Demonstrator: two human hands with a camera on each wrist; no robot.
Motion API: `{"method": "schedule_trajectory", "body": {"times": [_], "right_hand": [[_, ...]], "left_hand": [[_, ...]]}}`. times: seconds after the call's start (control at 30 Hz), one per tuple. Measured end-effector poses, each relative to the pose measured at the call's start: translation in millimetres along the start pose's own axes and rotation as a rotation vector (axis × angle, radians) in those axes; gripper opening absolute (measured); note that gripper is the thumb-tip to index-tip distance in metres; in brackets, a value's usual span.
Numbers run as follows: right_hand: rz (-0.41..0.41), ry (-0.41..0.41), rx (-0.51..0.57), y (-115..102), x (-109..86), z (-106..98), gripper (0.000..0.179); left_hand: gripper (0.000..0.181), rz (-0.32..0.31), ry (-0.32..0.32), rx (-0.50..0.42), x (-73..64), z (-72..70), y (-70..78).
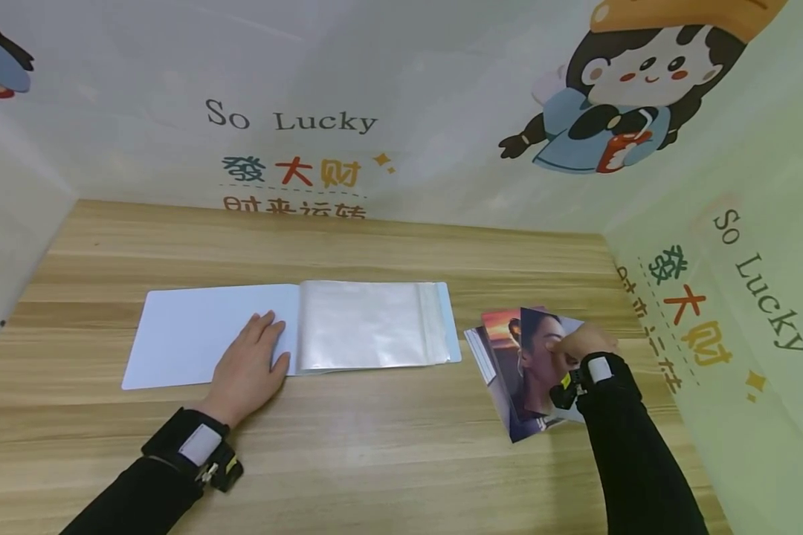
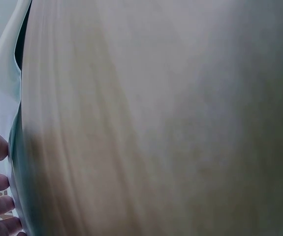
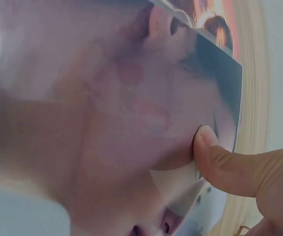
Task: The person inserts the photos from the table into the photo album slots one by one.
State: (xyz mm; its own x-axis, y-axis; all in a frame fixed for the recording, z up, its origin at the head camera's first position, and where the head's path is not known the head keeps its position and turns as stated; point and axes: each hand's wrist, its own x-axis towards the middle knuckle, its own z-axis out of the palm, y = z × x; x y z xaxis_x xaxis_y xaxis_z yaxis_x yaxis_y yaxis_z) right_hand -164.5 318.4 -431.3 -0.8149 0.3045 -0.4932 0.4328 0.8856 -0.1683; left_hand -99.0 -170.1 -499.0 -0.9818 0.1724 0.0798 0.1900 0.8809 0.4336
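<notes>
An open photo album (image 1: 187, 334) lies on the table, its plain white inner cover to the left and clear sleeve pages (image 1: 368, 327) to the right. My left hand (image 1: 246, 369) rests with extended fingers on the white cover, close to the fold. At the right, a fanned pile of photos (image 1: 498, 364) lies on the wood. Over that pile, my right hand (image 1: 585, 345) pinches a portrait photo (image 1: 537, 364) by its right side. In the right wrist view the thumb (image 3: 220, 162) presses on the printed face of the photo (image 3: 116, 132); the other fingers are mostly hidden.
The wood-grain table (image 1: 375, 446) has a white printed backdrop (image 1: 428, 148) along its far side. A similar printed sheet (image 1: 743, 371) stands close to the right arm. Black bands with small cameras sit on both wrists.
</notes>
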Motion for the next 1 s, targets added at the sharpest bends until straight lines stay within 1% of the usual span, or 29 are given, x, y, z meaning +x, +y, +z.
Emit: {"method": "schedule_trajectory", "body": {"times": [0.1,0.13,0.2,0.27,0.37,0.4,0.43,0.5,0.63,0.67,0.73,0.83,0.87,1.0], "right_hand": [[-0.022,0.009,-0.006,3,4.1,1,0.057],[-0.015,0.006,-0.002,4,5.0,1,0.063],[0.006,0.002,0.008,5,6.2,2,0.08],[0.036,0.009,0.015,6,7.0,3,0.09],[0.061,0.045,0.077,6,8.7,4,0.096],[0.063,0.071,0.11,6,9.3,4,0.095],[0.057,0.091,0.171,6,9.9,4,0.094],[0.008,0.132,0.286,6,10.8,2,0.091],[-0.136,0.241,0.485,-2,12.5,-8,0.076],[-0.172,0.269,0.498,-6,13.1,-11,0.072],[-0.222,0.293,0.523,-16,14.0,-18,0.065],[-0.298,0.273,0.505,-40,13.8,-29,0.062],[-0.328,0.253,0.496,-50,13.0,-33,0.061],[-0.466,0.182,0.485,-100,11.2,-40,0.05]], "left_hand": [[0.048,-0.005,-0.003,-0.001,-0.6,-1.4,-0.6],[0.048,-0.004,-0.003,-0.002,-0.7,-2.0,-0.6],[0.048,0.002,-0.003,-0.002,-0.8,-2.8,-0.7],[0.048,0.007,-0.003,-0.002,-0.6,-3.1,-0.9],[0.048,0.013,-0.005,-0.001,-0.1,-3.7,-1.1],[0.048,0.014,-0.007,-0.002,0.1,-4.1,-1.0],[0.048,0.015,-0.006,-0.004,0.4,-4.7,-0.9],[0.047,0.02,0.003,-0.01,1.5,-7.1,-0.2],[0.044,0.017,0.025,-0.032,4.2,-18.6,4.0],[0.044,0.012,0.028,-0.039,5.4,-21.9,5.2],[0.045,-0.005,0.021,-0.06,8.4,-28.9,7.7],[0.047,-0.035,0.001,-0.113,16.0,-38.6,9.8],[0.047,-0.049,-0.009,-0.14,19.1,-42.3,10.5],[0.05,-0.116,-0.064,-0.259,32.1,-59.3,14.6]]}}
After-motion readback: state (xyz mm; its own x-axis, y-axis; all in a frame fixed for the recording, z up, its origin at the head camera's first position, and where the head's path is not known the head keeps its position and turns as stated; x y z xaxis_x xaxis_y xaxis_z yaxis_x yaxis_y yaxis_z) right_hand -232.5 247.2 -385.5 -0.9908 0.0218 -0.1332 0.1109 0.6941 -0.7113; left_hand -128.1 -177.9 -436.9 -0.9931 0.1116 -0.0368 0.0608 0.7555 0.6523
